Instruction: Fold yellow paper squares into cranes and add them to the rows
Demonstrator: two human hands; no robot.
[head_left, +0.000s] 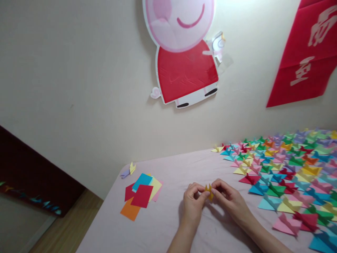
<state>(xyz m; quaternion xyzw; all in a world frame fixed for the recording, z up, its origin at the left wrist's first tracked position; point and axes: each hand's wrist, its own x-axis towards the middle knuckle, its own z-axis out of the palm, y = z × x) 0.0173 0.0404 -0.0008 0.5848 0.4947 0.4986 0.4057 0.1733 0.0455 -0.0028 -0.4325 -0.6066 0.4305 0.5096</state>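
Observation:
Between my two hands is a small folded piece of yellow paper with two narrow points sticking up. My left hand pinches its left side between thumb and fingers. On the other side, the thumb and fingers of my right hand close on its right edge. The fingertips cover part of the folds. Both hands are just above the pale pink cloth. To their left lies a loose pile of square paper sheets in red, orange, blue and pale yellow.
Rows of folded paper cranes in many colours fill the right side. Two small folded pieces lie at the far left corner. Behind rises a wall with a pink cartoon cutout and a red banner. Wooden floor shows beyond the left edge.

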